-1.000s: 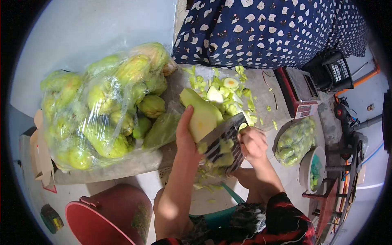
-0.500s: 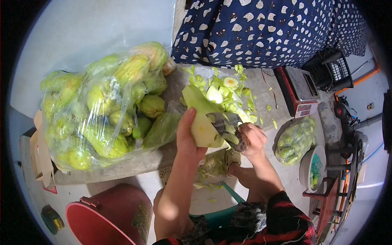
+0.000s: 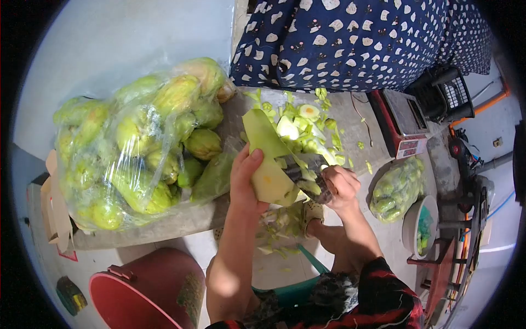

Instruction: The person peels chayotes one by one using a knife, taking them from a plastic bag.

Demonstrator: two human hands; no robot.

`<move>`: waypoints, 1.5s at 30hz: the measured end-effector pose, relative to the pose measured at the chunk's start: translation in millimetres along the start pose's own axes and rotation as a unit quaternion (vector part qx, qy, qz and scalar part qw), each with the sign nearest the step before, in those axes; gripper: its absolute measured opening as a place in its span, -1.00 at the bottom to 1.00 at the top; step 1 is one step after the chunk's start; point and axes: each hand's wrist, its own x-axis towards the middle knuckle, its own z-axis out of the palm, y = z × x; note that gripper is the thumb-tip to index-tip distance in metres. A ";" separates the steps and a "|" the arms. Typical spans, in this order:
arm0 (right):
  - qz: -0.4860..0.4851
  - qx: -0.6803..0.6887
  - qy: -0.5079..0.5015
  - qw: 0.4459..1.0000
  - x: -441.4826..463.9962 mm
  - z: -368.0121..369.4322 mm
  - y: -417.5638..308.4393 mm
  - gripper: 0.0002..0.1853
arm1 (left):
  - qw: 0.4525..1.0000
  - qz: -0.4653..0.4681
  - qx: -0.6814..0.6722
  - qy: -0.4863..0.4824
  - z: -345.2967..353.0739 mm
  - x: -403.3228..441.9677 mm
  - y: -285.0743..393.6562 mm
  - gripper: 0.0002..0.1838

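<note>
My left hand (image 3: 245, 180) is closed around a long, pale green papaya (image 3: 268, 178), mostly peeled, with a small orange-yellow patch near its lower end. In my right hand (image 3: 341, 185) is a knife (image 3: 315, 164) with a broad dark blade. That blade lies against the right side of the papaya, and bits of green peel cling to it. Behind them, peelings and cut pieces (image 3: 309, 129) are heaped on the grey concrete ledge (image 3: 350, 112). To the left, a large clear plastic bag (image 3: 131, 148) bulges with whole green and yellowish papayas (image 3: 203, 143).
A red bucket (image 3: 145, 285) stands at lower left. A red scale (image 3: 397, 120) and a black basket (image 3: 446, 93) are at right, above a filled plastic bag (image 3: 398, 189) and a white tub (image 3: 421, 227). Patterned dark blue cloth (image 3: 350, 44) hangs at the back. Peelings litter the floor.
The papaya has tilted, its lower end shifting slightly down and right. My left hand has moved a little left and down its side; the knife remains against the papaya.
</note>
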 end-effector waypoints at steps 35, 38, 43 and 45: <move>-0.034 0.005 -0.007 0.999 18.7 -17.2 -11.4 -0.83 | 0.992 0.022 0.126 -0.023 3.1 -2.1 1.3 -0.31; -0.055 0.029 -0.001 0.998 22.5 -23.6 -21.8 -0.82 | 0.990 0.000 0.130 -0.044 4.5 1.7 6.1 -0.30; -0.037 0.021 -0.004 0.999 18.4 -19.0 -16.1 -0.85 | 0.992 -0.005 0.118 -0.053 2.5 1.7 4.7 -0.30; -0.005 -0.020 -0.014 1.000 13.8 -14.4 -8.9 -0.89 | 0.992 0.002 0.116 -0.046 10.4 -5.6 5.2 -0.31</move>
